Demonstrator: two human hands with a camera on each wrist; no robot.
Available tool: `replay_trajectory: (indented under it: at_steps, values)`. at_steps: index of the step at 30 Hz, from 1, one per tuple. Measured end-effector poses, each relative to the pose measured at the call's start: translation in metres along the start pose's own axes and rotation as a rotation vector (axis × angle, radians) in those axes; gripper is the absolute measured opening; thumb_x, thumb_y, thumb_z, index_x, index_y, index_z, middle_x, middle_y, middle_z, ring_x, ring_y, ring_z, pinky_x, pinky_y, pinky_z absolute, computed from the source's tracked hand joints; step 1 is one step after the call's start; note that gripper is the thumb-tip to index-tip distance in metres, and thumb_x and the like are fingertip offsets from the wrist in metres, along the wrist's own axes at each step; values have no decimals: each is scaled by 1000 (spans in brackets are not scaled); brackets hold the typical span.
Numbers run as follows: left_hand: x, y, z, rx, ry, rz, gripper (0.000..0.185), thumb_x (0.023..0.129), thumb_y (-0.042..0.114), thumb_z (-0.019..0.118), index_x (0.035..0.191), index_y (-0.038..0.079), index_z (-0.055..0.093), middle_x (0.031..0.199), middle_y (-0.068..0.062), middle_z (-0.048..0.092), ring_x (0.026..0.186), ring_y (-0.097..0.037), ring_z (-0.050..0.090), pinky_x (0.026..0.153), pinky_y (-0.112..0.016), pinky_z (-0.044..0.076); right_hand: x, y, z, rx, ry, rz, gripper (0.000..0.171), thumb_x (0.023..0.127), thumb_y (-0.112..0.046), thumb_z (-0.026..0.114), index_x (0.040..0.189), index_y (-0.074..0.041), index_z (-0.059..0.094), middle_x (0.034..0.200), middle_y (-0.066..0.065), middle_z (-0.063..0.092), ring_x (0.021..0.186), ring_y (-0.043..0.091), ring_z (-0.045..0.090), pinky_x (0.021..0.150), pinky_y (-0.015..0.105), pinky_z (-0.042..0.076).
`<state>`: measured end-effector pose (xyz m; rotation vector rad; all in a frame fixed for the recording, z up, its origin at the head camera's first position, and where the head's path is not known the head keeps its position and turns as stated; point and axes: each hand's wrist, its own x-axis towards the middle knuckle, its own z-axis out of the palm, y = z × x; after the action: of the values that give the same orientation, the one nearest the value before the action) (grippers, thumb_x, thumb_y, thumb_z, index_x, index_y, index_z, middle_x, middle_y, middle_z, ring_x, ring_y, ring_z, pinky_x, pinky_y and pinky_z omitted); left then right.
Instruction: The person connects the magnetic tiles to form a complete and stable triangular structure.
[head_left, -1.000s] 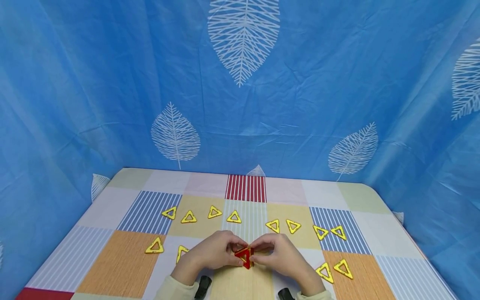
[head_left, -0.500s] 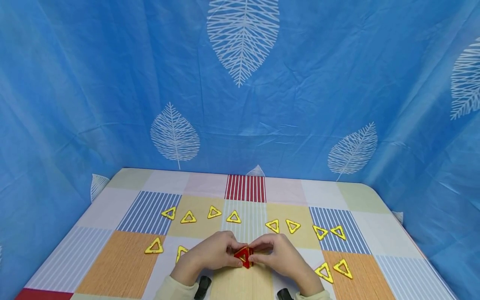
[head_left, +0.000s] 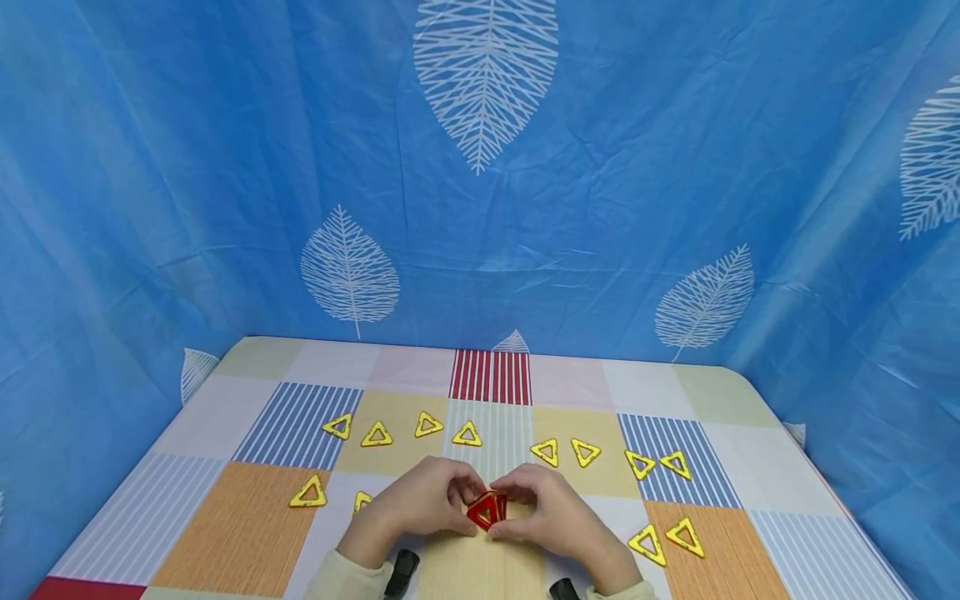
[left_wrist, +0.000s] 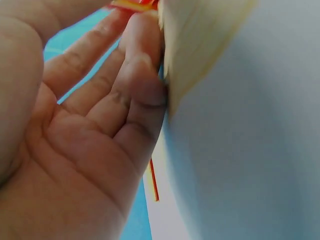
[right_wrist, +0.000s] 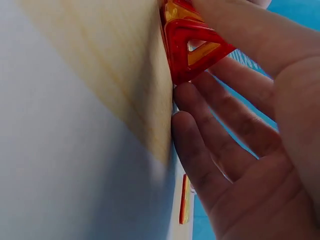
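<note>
Looking down from the head view, both hands met at the near middle of the desk (head_left: 225,533), which wore a patchwork cloth. The left hand (head_left: 420,506) and the right hand (head_left: 551,512) closed their fingers from either side on a small red triangle piece (head_left: 486,510), which stood upright on a pale wood-grain patch. Yellow triangles (head_left: 467,434) lay flat in a row beyond the hands, with more to either side. A blue leaf-print curtain (head_left: 480,208) hung behind the desk.

The left wrist view showed the left hand (left_wrist: 85,135) from the palm side, fingers (left_wrist: 142,60) stretched along the desk edge, their tips reaching the red and yellow piece (left_wrist: 132,4) at the top of the frame.

The right wrist view showed the right hand (right_wrist: 250,150) with thumb above and fingers (right_wrist: 197,150) below, pinching the red triangle piece (right_wrist: 192,47) against the wood-grain patch (right_wrist: 115,65).
</note>
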<state>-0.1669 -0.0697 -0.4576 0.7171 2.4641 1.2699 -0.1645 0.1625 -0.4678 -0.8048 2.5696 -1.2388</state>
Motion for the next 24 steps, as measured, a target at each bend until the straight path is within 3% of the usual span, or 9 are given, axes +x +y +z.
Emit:
replay_trajectory:
  at_steps: [8,12,19,24]
  values:
    - [-6,-6,-15,-46,-6,-5,41,71,9,92,106,9,72,88,3,64,72,-15,59,64,-27,49,0,-1,-1,-76,-2,-28,43,77,-40,88,110,-17,74,101,-15,65,93,9,61,84,31,52]
    - [-11,-9,-24,-52,24,-18,43,72,8,92,110,8,72,93,0,63,77,-21,58,65,-28,48,-1,-2,-5,-102,0,8,44,77,-41,87,112,-17,74,100,-15,64,93,9,60,84,32,52]
    - [-17,-16,-34,-52,84,-100,47,70,11,93,112,11,73,95,0,64,83,-23,57,72,-34,49,-5,4,-12,-95,35,41,45,77,-37,89,112,-13,73,99,-12,66,92,12,62,84,36,52]
    - [-23,-23,-45,-20,124,-86,49,72,15,93,116,11,72,104,0,66,90,-22,59,78,-40,50,-7,8,-18,-98,61,78,46,75,-36,90,111,-13,74,97,-10,65,90,14,60,80,36,51]
